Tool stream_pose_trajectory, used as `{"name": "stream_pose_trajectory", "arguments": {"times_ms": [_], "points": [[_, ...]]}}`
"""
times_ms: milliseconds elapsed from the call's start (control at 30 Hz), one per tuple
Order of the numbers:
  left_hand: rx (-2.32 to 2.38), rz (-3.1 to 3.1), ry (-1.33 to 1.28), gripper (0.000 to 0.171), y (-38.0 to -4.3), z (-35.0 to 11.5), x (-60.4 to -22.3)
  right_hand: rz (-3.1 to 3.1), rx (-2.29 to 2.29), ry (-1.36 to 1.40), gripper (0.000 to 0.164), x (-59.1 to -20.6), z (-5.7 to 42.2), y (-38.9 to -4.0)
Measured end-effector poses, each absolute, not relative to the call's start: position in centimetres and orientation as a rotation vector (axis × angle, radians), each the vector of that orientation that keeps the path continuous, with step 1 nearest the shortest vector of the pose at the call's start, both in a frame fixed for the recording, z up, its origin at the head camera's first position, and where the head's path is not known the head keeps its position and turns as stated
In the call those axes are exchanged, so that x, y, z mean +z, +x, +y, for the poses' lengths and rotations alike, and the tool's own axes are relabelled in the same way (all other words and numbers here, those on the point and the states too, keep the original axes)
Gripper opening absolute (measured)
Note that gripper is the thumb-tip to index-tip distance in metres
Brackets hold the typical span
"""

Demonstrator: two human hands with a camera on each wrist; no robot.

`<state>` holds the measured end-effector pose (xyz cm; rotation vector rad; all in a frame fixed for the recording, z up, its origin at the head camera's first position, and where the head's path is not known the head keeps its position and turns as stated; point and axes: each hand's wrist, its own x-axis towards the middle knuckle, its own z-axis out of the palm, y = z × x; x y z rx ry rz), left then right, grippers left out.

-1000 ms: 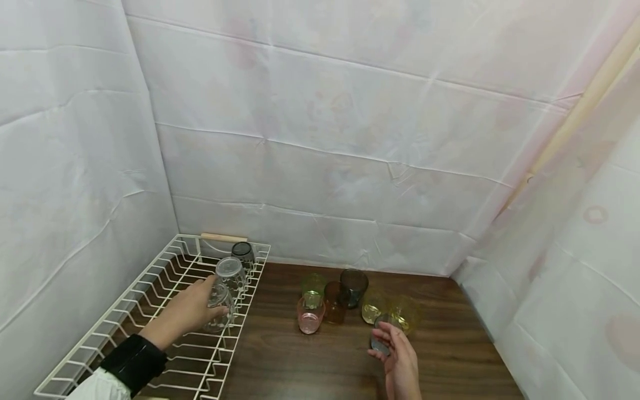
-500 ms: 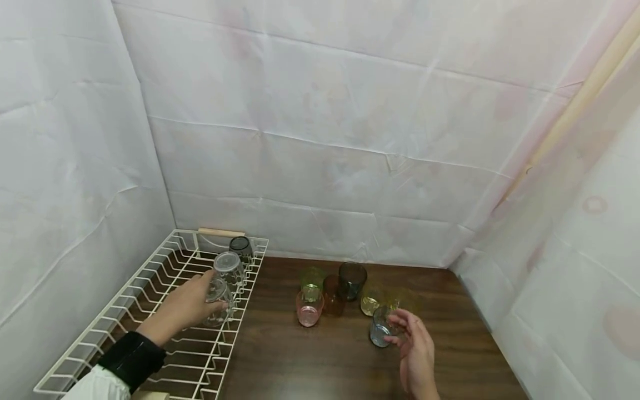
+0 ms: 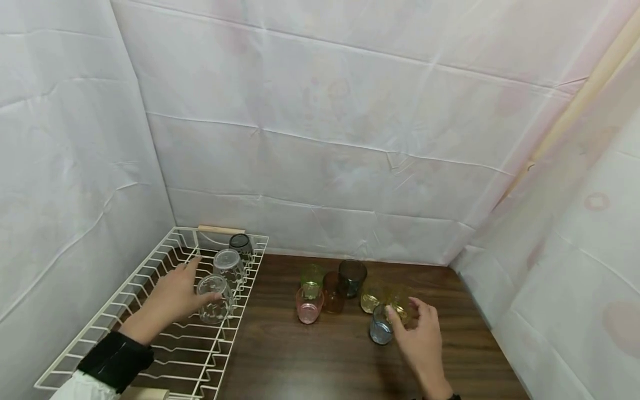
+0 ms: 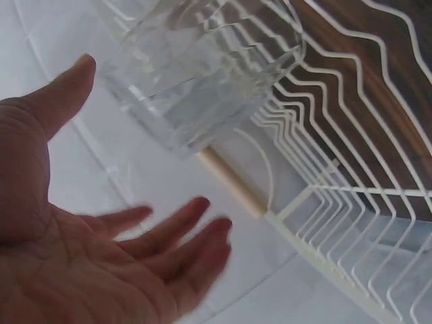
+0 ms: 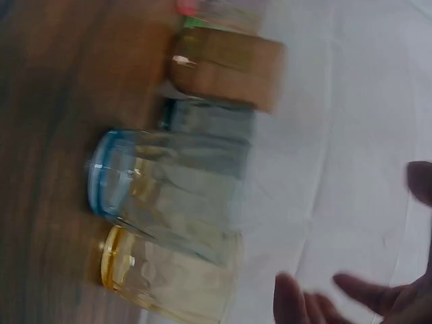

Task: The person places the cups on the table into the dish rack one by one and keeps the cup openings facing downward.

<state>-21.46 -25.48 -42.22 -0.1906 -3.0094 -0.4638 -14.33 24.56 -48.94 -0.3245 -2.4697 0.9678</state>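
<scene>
My left hand (image 3: pixel 167 303) spreads its fingers beside a clear glass (image 3: pixel 215 303) that stands bottom-up on the white wire rack (image 3: pixel 192 349). In the left wrist view, a gap shows between palm and glass (image 4: pixel 196 84). My right hand (image 3: pixel 420 339) hovers over the table with thumb and fingers apart. Its thumb overlaps the rim of a pale blue glass (image 3: pixel 381 331) in the head view, and its fingertips are over a yellow glass (image 3: pixel 401 303). The right wrist view has the blue glass (image 5: pixel 172 182) and yellow glass (image 5: pixel 169 277) upright, apart from the fingers.
Another clear glass (image 3: pixel 229 265) and a dark grey glass (image 3: pixel 241 244) stand farther back on the rack. On the wooden table (image 3: pixel 305 361) are pink (image 3: pixel 307 312), green (image 3: pixel 311 274), brown (image 3: pixel 334 291), dark (image 3: pixel 352 276) and yellow (image 3: pixel 370 300) glasses. White sheets (image 3: pixel 320 166) enclose the space.
My left hand has let go of the clear glass, opened and drawn back left. My right hand has moved right and turned, its fingers now farther apart.
</scene>
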Motion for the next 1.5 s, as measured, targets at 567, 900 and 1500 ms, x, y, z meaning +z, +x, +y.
{"name": "stream_pose_trajectory", "arguments": {"times_ms": [567, 900, 1500], "points": [[-0.463, -2.890, -0.137, 0.121, -18.3, -25.0, -38.5, -2.783, 0.507, -0.337, 0.098, -53.0, 23.0, -16.3], [-0.510, -2.881, -0.134, 0.122, -18.0, -24.0, -38.5, -2.769, 0.580, -0.292, 0.087, -52.8, 23.1, -16.6], [-0.495, -2.816, -0.227, 0.118, -16.7, -21.5, -40.1, -2.640, 1.015, -0.245, 0.070, -50.7, 23.4, -14.8]]}}
